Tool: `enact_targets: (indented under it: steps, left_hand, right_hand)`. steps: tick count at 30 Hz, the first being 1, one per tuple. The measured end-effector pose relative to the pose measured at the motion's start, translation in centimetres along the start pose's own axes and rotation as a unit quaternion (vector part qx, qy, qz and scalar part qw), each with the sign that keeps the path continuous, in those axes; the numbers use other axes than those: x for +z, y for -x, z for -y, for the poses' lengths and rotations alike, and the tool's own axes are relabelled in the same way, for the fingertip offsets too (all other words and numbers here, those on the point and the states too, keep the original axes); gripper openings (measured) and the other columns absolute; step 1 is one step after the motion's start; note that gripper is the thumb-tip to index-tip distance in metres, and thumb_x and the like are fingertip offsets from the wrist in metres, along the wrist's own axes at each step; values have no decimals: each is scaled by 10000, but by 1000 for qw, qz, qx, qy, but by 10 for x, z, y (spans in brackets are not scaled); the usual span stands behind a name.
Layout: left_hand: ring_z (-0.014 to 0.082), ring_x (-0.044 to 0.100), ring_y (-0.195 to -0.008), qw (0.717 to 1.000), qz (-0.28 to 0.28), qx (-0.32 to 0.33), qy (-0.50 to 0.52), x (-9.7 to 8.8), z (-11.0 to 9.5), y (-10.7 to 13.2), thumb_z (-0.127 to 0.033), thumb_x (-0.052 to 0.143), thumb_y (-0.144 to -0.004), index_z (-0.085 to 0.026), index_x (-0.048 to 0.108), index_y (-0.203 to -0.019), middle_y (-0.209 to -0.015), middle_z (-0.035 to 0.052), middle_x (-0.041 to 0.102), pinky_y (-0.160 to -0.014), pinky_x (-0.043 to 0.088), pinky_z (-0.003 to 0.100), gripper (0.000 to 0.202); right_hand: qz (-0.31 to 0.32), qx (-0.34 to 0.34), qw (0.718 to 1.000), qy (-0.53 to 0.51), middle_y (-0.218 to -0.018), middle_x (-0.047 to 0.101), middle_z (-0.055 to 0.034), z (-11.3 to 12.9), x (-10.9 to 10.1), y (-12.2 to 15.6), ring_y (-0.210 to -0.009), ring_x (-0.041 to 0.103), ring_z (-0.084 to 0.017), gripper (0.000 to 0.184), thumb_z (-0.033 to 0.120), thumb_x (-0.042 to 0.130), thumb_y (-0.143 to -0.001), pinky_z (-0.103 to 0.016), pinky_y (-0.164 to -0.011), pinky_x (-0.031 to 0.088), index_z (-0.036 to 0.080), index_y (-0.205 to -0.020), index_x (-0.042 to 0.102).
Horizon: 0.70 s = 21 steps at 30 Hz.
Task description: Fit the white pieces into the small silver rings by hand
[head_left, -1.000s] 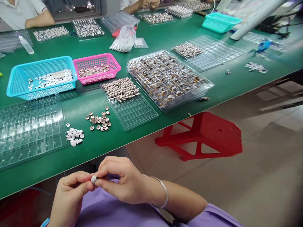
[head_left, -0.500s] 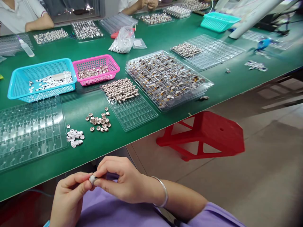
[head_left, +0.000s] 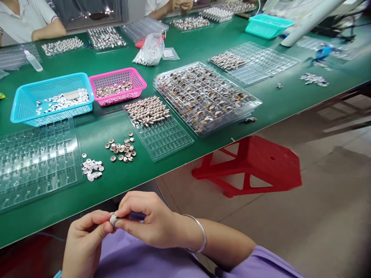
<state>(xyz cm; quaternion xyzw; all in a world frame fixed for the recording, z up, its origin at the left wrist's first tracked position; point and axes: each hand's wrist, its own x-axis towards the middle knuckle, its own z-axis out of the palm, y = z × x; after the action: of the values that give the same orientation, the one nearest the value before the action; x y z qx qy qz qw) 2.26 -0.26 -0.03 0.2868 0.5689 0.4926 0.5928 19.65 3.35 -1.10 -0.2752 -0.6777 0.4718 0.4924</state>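
A small round white piece (head_left: 113, 220) with a dark spot is pinched between both hands, in front of the table edge. My left hand (head_left: 87, 235) grips it between thumb and forefinger from the left. From the right, my right hand (head_left: 147, 220) closes thumb and forefinger on the same piece, hiding part of it. On the table just beyond lie a pile of white discs (head_left: 92, 169) and a group of beige-brown cups (head_left: 121, 150). Beside them, a clear tray (head_left: 165, 141) carries rows of beige pieces (head_left: 147, 111) in its far half.
A blue basket (head_left: 26, 87) and a pink basket (head_left: 142, 83) hold small parts. Stacked clear trays (head_left: 207, 96) of assembled pieces stand to the right. Below the table edge is a red stool (head_left: 261, 162). Co-workers sit across the green table (head_left: 185, 50).
The view has shifted very slightly. Both hands keep their pinch on the white piece, with no other clear change.
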Motion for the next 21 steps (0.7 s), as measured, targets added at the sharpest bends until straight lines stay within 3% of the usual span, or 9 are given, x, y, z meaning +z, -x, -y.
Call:
enact_targets:
  steps: [8, 14, 21]
  left_hand:
    - [170, 712, -593, 999, 9, 41, -13, -3, 6, 3, -281, 926, -531, -221, 785, -610, -630, 47, 754, -579, 602, 217, 172]
    - [188, 737, -639, 990, -13, 115, -79, -13, 10, 7, -219, 892, -577, -240, 790, -658, -706, 26, 775, -603, 619, 223, 132]
    - [171, 754, -719, 957, 11, 222, -184, -15, 6, 17, -161, 812, -694, -303, 805, -809, -828, -3, 795, -655, 620, 194, 182]
  right_hand:
    - [-4, -27, 1000, -2, -729, 695, -61, -2, 0, 0, -631, 626, -105, 121, 203, 687, -873, -177, -591, 533, 122, -783, 688]
    - [-12, -33, 999, -8, -714, 687, -69, -1, 3, -2, -617, 623, -104, 128, 189, 693, -868, -175, -588, 539, 104, -772, 688]
    - [8, -108, 992, 67, -827, 708, -103, 0, -1, 3, -731, 666, -116, 119, 159, 603, -942, -179, -693, 578, 94, -902, 693]
